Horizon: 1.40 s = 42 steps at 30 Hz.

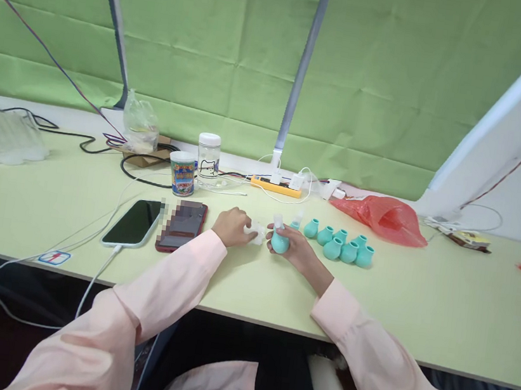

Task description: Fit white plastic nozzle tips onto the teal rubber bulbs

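My right hand [300, 249] is closed around a turquoise rubber bulb [280, 242]. A translucent white tip [278, 221] stands upright at the top of that bulb. To its left, my left hand [233, 227] has its fingers bent down at a small heap of translucent white pieces [258, 233]; whether a piece is pinched between them is too small to make out. Just behind my right hand, another bulb [295, 224] with a translucent tip stands on the table. Several turquoise bulbs [332, 249] with open necks are grouped to the right.
Two phones, one white-edged [132, 223] and one red-edged [182, 226], lie left of my hands. Behind them stand a printed paper cup [181, 175] and a lidded clear jar [208, 159]. A yellow power strip [275, 188] and red plastic bag [382, 217] lie along the back.
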{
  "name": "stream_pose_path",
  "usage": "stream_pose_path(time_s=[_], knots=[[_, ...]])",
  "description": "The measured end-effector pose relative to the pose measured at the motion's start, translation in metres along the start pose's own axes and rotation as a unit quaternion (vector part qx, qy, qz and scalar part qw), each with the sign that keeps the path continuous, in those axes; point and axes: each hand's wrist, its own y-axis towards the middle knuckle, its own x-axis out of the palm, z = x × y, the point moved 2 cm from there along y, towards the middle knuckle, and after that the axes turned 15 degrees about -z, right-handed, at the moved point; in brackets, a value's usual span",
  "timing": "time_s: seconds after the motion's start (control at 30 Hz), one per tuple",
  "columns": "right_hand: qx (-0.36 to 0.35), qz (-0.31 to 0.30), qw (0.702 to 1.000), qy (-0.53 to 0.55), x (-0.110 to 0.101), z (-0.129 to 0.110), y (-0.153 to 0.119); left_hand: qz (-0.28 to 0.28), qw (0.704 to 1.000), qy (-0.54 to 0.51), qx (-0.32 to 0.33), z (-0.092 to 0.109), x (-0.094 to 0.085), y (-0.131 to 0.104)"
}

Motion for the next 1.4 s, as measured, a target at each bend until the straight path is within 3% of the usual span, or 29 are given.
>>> stream_pose_path(time_s=[0.1,0.23,0.53,0.63,0.73,0.87,1.03,1.13,1.27,1.4], knots=[[-0.001,0.007,1.0,-0.005,-0.001,0.002,0.0,-0.042,0.997,0.049,0.029,0.008,0.01,0.0],[-0.006,0.008,1.0,-0.015,-0.003,0.003,0.001,-0.031,0.993,0.066,0.088,0.015,0.019,0.0],[-0.05,0.024,0.994,-0.094,-0.003,0.003,0.002,-0.032,0.993,0.056,0.099,0.018,0.03,0.001],[-0.061,0.038,0.987,-0.142,-0.005,0.001,0.001,0.006,0.995,-0.015,0.095,0.02,0.028,0.002],[-0.066,0.052,0.973,-0.213,-0.008,-0.004,-0.001,0.044,0.976,-0.201,0.075,0.016,0.019,0.003],[-0.081,0.106,0.923,-0.361,-0.012,-0.011,-0.004,0.01,0.882,-0.468,0.057,0.01,0.005,0.004],[-0.113,0.165,0.821,-0.535,-0.008,-0.016,-0.008,-0.04,0.806,-0.588,0.063,0.005,-0.002,0.002],[-0.105,0.162,0.78,-0.595,-0.006,-0.014,-0.009,-0.097,0.797,-0.593,0.067,0.002,0.001,0.003],[-0.11,0.159,0.715,-0.672,-0.005,-0.011,-0.01,-0.127,0.818,-0.558,0.066,0.001,0.003,0.003],[-0.121,0.142,0.671,-0.718,-0.007,-0.007,-0.011,-0.166,0.811,-0.557,0.069,0.002,0.005,0.003]])
